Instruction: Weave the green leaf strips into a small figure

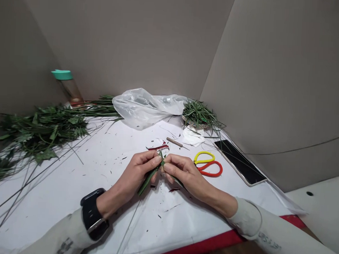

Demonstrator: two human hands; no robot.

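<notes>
A green leaf strip [149, 178] is seen against the white counter [70, 182], which is edged in red, beside scissors [209, 164] with one yellow and one orange-red handle, a black-screened phone [240, 161], a teal-capped bottle [68, 85], a black watch [93, 214] and dark green foliage [41, 129]

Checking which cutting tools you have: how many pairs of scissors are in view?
1. The scissors, with yellow and red handles, lie on the table just past the right hand, beside the phone. The leaves could hide others.

Both arms wear long, pale cream sleeves with small dark writing on them. A big black watch [93, 218] sits on the left wrist.
</notes>
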